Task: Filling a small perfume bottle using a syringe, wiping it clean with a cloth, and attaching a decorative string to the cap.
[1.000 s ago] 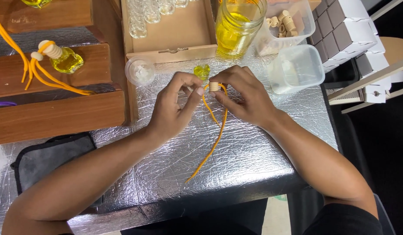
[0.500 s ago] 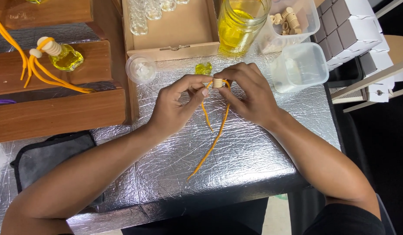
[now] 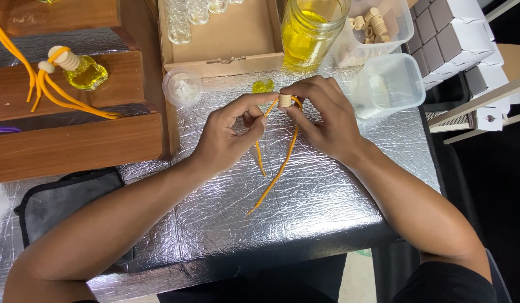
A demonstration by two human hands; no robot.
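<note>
Two hands: left hand and right hand, which together pinch one small wooden bead. One orange cord passes through it, its two ends trailing on one foil-covered table. One small bottle of yellow liquid stands just behind the hands; a second filled bottle, with its own orange cord and wooden cap, rests on one stepped wooden stand. One glass jar of yellow liquid. One shallow cardboard box holding several empty glass bottles, the exact number cut off by the frame. Two clear plastic tubs. One small round lidded cup. One dark pouch.
</note>
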